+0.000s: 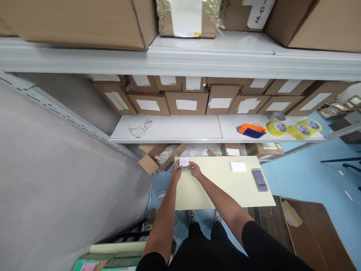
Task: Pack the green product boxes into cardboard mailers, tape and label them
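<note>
Over the far left part of a pale yellow tabletop (214,188), my left hand (176,172) and my right hand (195,170) grip a small white card (184,162) with faint reddish print from its two sides. Fingers of both hands are closed at its edges. Just below the card a greenish edge (185,169) shows between the hands; what it belongs to is too small to tell. Farther right on the tabletop lies a white stack of cards or paper (238,166), apart from my hands.
A blurred-out dark item (259,180) lies at the tabletop's right. The shelf behind holds glasses (140,128), an orange and blue tape dispenser (252,130), tape rolls (278,128) and several cartons (186,102). An open carton (153,160) stands left beyond the table; flattened cardboard (316,226) lies right.
</note>
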The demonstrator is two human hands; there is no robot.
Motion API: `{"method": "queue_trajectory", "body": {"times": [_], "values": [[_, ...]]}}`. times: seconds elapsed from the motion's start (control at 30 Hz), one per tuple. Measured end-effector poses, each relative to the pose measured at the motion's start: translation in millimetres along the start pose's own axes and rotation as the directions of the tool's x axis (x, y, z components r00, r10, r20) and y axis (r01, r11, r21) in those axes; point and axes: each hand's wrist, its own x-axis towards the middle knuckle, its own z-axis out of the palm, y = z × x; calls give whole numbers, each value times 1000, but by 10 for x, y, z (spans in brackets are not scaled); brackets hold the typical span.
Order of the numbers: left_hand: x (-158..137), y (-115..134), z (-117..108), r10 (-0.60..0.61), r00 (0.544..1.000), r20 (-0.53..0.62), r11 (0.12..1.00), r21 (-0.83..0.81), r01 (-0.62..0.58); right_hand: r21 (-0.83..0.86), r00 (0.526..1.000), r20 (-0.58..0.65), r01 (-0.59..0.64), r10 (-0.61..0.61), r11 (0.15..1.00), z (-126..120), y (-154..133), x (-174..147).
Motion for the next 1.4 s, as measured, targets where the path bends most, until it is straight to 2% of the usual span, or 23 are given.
{"method": "queue_trajectory", "body": {"times": [0.03,0.07,0.17,0.23,0.3,0.37,0.43,0.53,0.6,0.67,0.8,0.9,1.0,1.1,1.23,1.27,1.33,1.4], "values": [[-64,72,-16,-55,995,-78,997,53,60,-3,1000,3,-5,5,1000,-38,17,-85],[-138,155,-28,-62,985,-164,991,109,81,-6,1000,2,-14,14,1000,-99,53,-189],[-406,449,7,96,939,-329,973,229,-20,-43,999,-7,37,-38,998,-471,256,-560],[-607,654,133,137,915,-379,968,247,-43,-75,992,-67,99,-105,992,-889,394,-782],[-802,857,350,119,932,-343,975,219,-43,-141,968,-168,164,-187,976,-1419,428,-909],[-974,1054,629,115,967,-228,983,164,-78,-264,919,-263,225,-294,938,-2007,290,-907],[-1112,1239,918,148,984,-99,984,110,-137,-414,859,-287,287,-423,864,-2594,-9,-781],[-1236,1471,1286,222,975,18,972,70,-223,-607,778,-261,328,-571,724,-3378,-565,-448],[-1270,1585,1475,243,969,45,967,68,-246,-702,782,-216,291,-584,650,-3774,-852,-201],[-1291,1667,1625,241,968,68,967,75,-245,-759,823,-178,233,-539,608,-4030,-1006,12],[-1366,1770,1839,221,973,69,969,96,-227,-814,882,-164,132,-442,566,-4193,-1030,241],[-1439,1830,1947,217,975,44,971,94,-221,-811,904,-190,76,-384,580,-4229,-996,254],[-1498,1891,2022,222,975,31,971,87,-224,-793,911,-181,89,-372,603,-4297,-997,181],[-1548,1945,2075,224,975,14,971,83,-224,-774,896,-174,133,-409,619,-4357,-1017,26],[-1615,1987,2133,207,978,7,977,55,-207,-729,813,-141,301,-566,614,-4342,-964,-324],[-1633,1990,2144,203,979,9,978,49,-203,-714,804,-122,336,-581,614,-4314,-913,-432],[-1674,1986,2153,201,980,10,979,41,-201,-680,828,-71,368,-556,635,-4227,-742,-659],[-1730,1973,2143,202,979,6,979,40,-202,-642,876,-8,366,-483,674,-4109,-474,-883]]}}
